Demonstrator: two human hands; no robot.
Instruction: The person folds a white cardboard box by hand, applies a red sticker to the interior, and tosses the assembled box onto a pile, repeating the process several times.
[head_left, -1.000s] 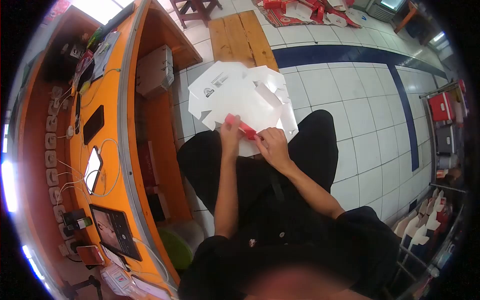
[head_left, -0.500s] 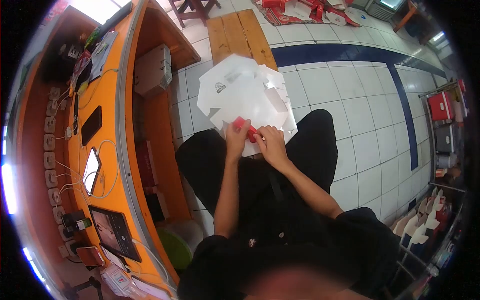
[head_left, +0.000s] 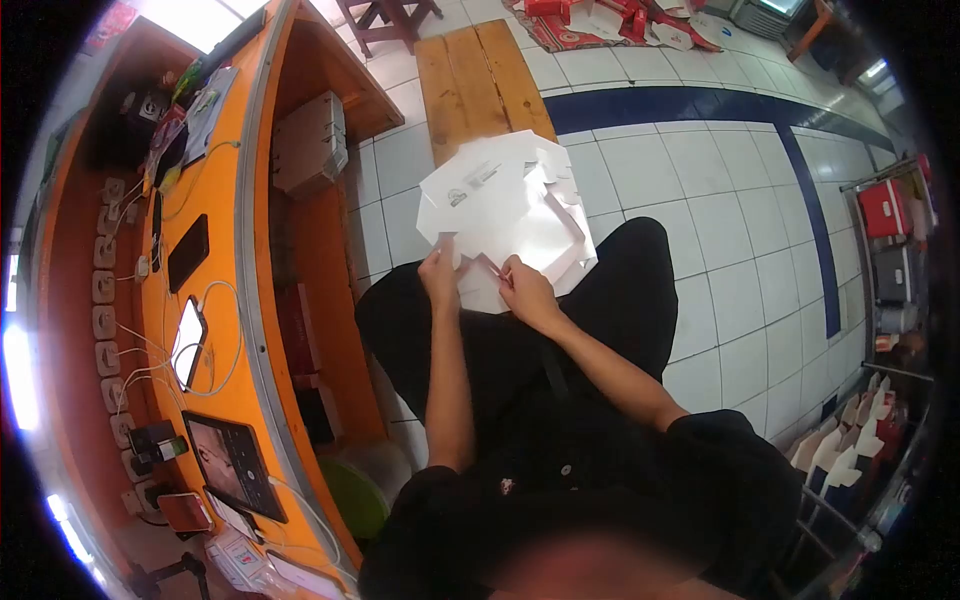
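A white cardboard box blank (head_left: 500, 210) with cut corners and a small dark print lies across my lap and the end of the bench. Its right edge has flaps folded up. My left hand (head_left: 440, 278) pinches the near left edge of the blank, fingers pressed together. To the right of it, my right hand (head_left: 528, 295) grips a narrow folded flap at the near edge. The fingertips of both hands partly cover the cardboard.
A wooden bench (head_left: 475, 85) extends ahead. At left, an orange counter (head_left: 225, 240) carries phones, a tablet (head_left: 232, 465) and charging cables. A rack (head_left: 870, 330) with boxes stands at right. Red and white cardboard pieces (head_left: 640, 22) lie on a mat far ahead.
The blank has shifted right and slightly toward me. My hands have moved apart, the left one going left. The red side of the flap between them no longer shows.
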